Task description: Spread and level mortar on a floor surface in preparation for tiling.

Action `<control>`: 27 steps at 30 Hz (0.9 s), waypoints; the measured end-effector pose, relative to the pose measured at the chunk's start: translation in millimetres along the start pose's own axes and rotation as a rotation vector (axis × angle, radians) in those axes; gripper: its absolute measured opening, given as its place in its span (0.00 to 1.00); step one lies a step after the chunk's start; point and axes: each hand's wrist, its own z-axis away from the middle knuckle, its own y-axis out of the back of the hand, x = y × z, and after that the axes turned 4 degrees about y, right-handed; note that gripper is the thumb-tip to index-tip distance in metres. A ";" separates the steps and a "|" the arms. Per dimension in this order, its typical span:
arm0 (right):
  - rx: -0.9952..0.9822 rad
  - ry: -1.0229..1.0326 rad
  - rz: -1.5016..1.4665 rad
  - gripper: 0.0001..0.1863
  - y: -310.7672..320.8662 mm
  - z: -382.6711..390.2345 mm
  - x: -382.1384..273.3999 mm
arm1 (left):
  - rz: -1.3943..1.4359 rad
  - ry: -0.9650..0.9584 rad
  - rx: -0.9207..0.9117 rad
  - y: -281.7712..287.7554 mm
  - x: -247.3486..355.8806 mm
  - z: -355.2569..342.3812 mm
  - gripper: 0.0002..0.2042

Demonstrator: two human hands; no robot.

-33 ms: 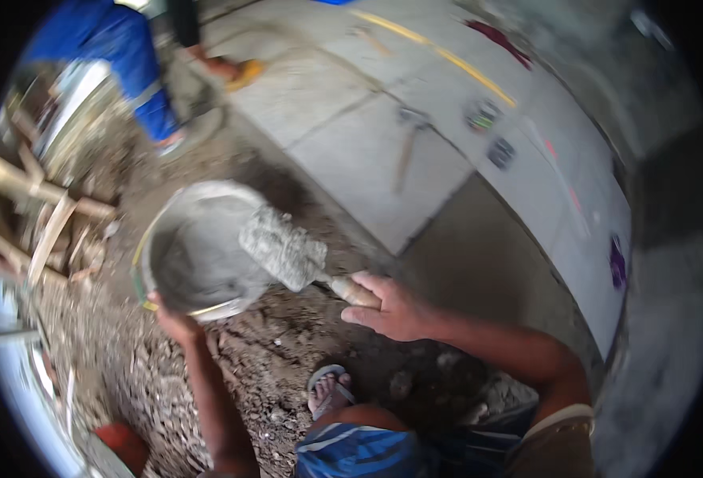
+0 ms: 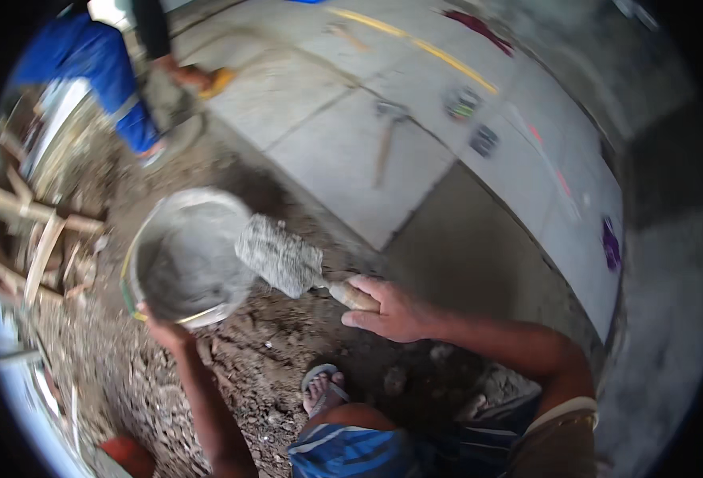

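Observation:
My right hand [image 2: 387,309] is wrapped round the wooden handle of a trowel [image 2: 339,295]. A thick lump of wet grey mortar [image 2: 280,255] covers its blade, which hangs at the right rim of a bucket. That round bucket [image 2: 244,209] has a mortar-smeared wall and holds more wet mortar [image 2: 184,263]. My left hand [image 2: 164,328] grips its near-left rim, where a yellow-green edge shows; the bucket looks tilted. The fingertips on the rim are partly hidden.
Large grey tiles [image 2: 359,175] lie to the right, beside a bare mortar bed [image 2: 463,247]. On them are a hammer [image 2: 385,147], a yellow strip [image 2: 447,62] and a purple cloth [image 2: 610,243]. Another person in blue trousers [image 2: 120,80] works at far left, near scrap wood [image 2: 45,247].
The trowel sits slightly farther right of the bucket, overlapping it less. The surroundings have shifted a little left in view. Both hands keep their hold.

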 end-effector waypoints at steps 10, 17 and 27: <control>0.253 -0.212 0.103 0.38 72.1 184.8 131.4 | -0.363 -0.026 0.091 3.6 7.2 -17.9 0.41; 0.451 -0.077 0.144 0.38 115.3 171.8 212.7 | -0.796 -0.072 0.335 17.0 4.7 -47.5 0.45; 0.633 -0.397 -0.263 0.26 216.9 143.2 252.5 | -0.988 -0.158 0.238 53.2 18.7 -72.7 0.47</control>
